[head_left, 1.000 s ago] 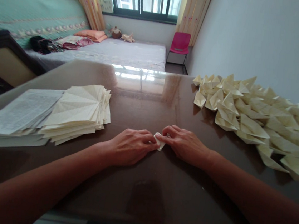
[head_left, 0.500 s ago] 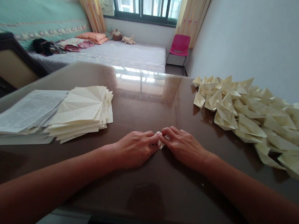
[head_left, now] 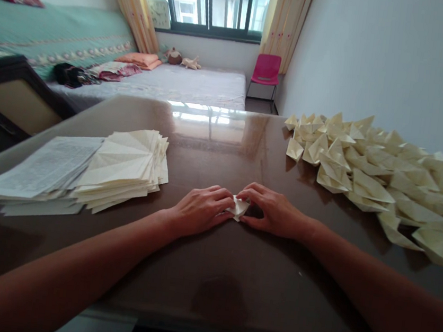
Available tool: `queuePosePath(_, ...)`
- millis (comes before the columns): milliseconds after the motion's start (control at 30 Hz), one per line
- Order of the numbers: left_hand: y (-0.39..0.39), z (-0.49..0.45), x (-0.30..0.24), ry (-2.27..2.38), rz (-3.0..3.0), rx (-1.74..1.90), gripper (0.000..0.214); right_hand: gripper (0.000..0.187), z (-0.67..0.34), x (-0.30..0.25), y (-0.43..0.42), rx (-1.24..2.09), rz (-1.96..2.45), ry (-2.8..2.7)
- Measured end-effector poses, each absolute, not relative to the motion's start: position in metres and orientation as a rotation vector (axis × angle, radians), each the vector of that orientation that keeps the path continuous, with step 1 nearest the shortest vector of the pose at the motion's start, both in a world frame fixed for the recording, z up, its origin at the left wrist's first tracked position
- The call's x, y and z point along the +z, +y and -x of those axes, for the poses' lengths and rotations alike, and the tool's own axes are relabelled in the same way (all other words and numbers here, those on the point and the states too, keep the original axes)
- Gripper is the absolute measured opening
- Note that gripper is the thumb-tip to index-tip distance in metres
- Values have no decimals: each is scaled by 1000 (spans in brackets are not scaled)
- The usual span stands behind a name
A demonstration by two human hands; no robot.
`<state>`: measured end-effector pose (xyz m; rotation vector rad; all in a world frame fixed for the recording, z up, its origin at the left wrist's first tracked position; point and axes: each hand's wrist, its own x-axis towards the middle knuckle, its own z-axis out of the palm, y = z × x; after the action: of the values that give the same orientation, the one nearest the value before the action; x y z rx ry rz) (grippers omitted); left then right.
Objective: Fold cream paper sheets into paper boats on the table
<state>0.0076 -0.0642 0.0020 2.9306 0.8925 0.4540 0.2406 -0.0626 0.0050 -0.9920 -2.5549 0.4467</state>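
Near edge first: brown, glossy tabletop point(head_left: 201, 275) is running out from 6 o'clock, reflecting window light toward 12. At the clock's centre, a small folded paper piece point(head_left: 238, 207) is lying between both hands, just above the tabletop or touching it. Left hand point(head_left: 199, 210) is coming in from 8 o'clock, fingers pressed together, pinching the piece's left edge against the thumb. Right hand point(head_left: 278, 213) is coming in from 4, thumb and forefinger arching apart at the right edge; whether they are pinching, I cannot tell. Piece is looking partly folded, in my judgement. Toward 10, a stack of creased cream sheets point(head_left: 121, 155) is lying flat, overlapping printed sheets point(head_left: 48, 162); these are seeming the unfolded share. Toward 2, a large heap of pointed, boat-like paper pieces point(head_left: 377, 168) is spreading, apparently the finished share. No box or tray is showing; both lots are resting directly on the tabletop. Beyond, a bed point(head_left: 206, 85) is holding plush toys point(head_left: 191, 62) near 11; a magenta chair point(head_left: 267, 70) is standing near 12.
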Motion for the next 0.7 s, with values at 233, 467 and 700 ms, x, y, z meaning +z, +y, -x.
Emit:
queuePosePath(233,-63,-2,1,791,-3076,467,24,26,-245,7,-57,280,829,-2675)
queuePosePath(467,-75,-15,3,784,-3298,363,21,24,-225,19,-88,-220,934,-2908)
queuePosePath(700,-75,-18,0,976,-2909,600,20,23,-231,7,-73,202,1102,-2627)
